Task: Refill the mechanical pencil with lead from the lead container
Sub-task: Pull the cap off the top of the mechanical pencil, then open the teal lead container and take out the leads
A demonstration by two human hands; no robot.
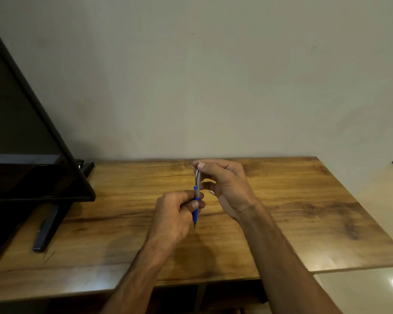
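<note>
**A:** Start with the big things. What's the setting?

**B:** A wooden table (pixel 281 211) against a plain wall, with a dark monitor (pixel 28 143) on its stand at the far left. Both forearms reach in from the near edge and meet over the middle of the table.

**A:** And the hands?

**B:** The left hand (pixel 175 214) is curled closed around the blue lower grip of the mechanical pencil (pixel 197 196), holding it nearly upright, tip pointing down and clear of the wood. The right hand (pixel 222 184) sits just right of it, thumb and forefinger pinched at the pencil's top end, the other fingers loosely bent. Whether they have the cap or a stick of lead between them is too small to tell.

**A:** The lead container?

**B:** I can't see one anywhere on the table.

**A:** How will the pencil handle?

**B:** I'd judge it light and stiff, a smooth silver barrel that could slip, so the blue grip section is the sensible place to hold. The cap is tiny and easily dropped. Lead is the fragile part: thin, brittle, likely to snap under any sideways push. Best pinched gently and fed straight down the barrel.
</note>
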